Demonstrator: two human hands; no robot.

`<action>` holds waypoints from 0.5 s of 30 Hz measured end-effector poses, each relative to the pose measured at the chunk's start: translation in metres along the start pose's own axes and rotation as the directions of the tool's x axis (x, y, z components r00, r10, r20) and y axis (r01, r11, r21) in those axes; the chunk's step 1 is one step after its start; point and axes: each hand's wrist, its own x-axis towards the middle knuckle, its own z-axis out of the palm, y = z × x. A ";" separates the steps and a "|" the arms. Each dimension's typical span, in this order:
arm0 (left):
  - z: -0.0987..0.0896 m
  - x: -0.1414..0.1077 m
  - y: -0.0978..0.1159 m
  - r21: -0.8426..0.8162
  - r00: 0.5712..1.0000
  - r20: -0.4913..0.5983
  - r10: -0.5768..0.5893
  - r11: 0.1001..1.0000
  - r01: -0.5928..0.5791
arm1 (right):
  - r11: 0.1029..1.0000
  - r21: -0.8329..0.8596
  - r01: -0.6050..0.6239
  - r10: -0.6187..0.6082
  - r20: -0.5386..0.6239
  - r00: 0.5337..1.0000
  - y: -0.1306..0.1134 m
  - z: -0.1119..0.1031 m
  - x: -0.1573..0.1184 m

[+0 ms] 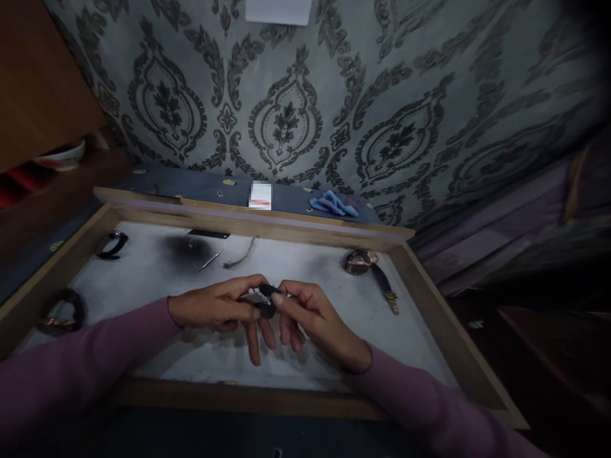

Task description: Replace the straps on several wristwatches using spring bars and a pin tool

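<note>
Over the middle of a shallow wooden tray, my left hand (pixel 222 307) and my right hand (pixel 315 318) meet at a small black piece with a flat grey part (pixel 265 299). Left thumb and index finger pinch its grey end; the other left fingers hang loose. Right thumb and fingertips close on its dark end. Fingers cover part of it, so its exact kind is unclear. Behind the hands lie a thin metal tool (pixel 210 260), a bent grey strip (pixel 241 253) and a flat black strip (pixel 209 234).
The tray (pixel 267 397) has raised wooden sides. A gold-and-black watch (pixel 360 261) lies at right; a black watch (pixel 112 245) and another dark watch (pixel 62 313) at left. Beyond the back rim are a small white box (pixel 260 195) and a blue cloth (pixel 334 203), before a patterned wall.
</note>
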 end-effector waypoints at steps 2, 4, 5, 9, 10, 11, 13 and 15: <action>0.001 0.000 0.000 0.020 1.000 -0.003 0.012 1.000 -0.012 | 1.000 0.000 -0.007 0.007 0.000 1.000 0.000 0.000 0.000; 0.002 0.000 -0.001 0.047 1.000 -0.002 0.024 0.999 -0.024 | 1.000 -0.003 -0.009 0.009 -0.008 1.000 0.000 0.000 0.000; 0.002 0.000 -0.001 0.058 1.000 0.002 0.029 0.998 -0.029 | 1.000 -0.005 -0.009 0.009 -0.012 1.000 0.001 0.000 0.000; 0.002 0.000 -0.001 0.075 0.999 0.008 0.036 0.997 -0.037 | 1.000 -0.012 -0.005 0.005 -0.015 1.000 0.001 0.000 0.001; 0.002 0.001 -0.001 0.072 0.999 0.008 0.038 0.997 -0.039 | 1.000 -0.012 -0.001 0.001 -0.018 1.000 0.000 0.000 0.001; 0.001 0.001 -0.001 0.067 0.999 0.005 0.041 0.997 -0.041 | 1.000 -0.012 0.004 -0.004 -0.024 1.000 0.000 0.000 0.001; 0.000 0.001 -0.002 0.055 0.999 -0.005 0.048 0.997 -0.048 | 1.000 -0.014 0.015 -0.016 -0.045 0.999 -0.001 0.001 0.001; -0.001 0.001 -0.003 0.045 0.998 -0.014 0.058 0.997 -0.057 | 0.999 -0.015 0.036 -0.037 -0.065 0.997 -0.002 0.001 0.002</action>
